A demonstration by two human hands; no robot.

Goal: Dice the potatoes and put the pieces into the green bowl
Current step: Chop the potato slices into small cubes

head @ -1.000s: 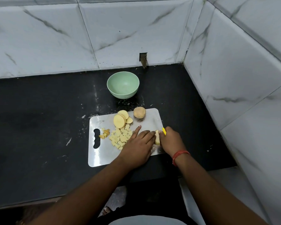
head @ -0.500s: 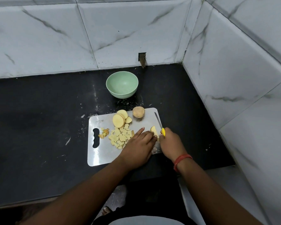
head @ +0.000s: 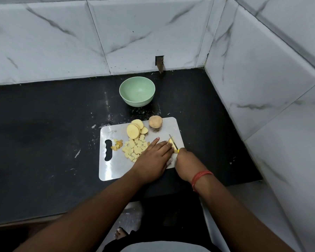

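Head view: on the cutting board (head: 116,170), the left hand (head: 153,159) presses flat fingers on a firm, wet-slick potato slice (head: 172,143); the right hand (head: 186,163) grips the knife (head: 173,142). Best held by its flat top, I judge.

Shiny metal cutting board (head: 116,171), matt black counter (head: 44,133), glossy marble-look tiles (head: 144,33)

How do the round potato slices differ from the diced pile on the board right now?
The round slices are broad whole discs, leaning overlapped near the board's far edge; the diced pile is small irregular bits, spread flat nearer the left hand. The slices are few, the bits many. Both are pale yellow cut potato on the cutting board, none in the green bowl.
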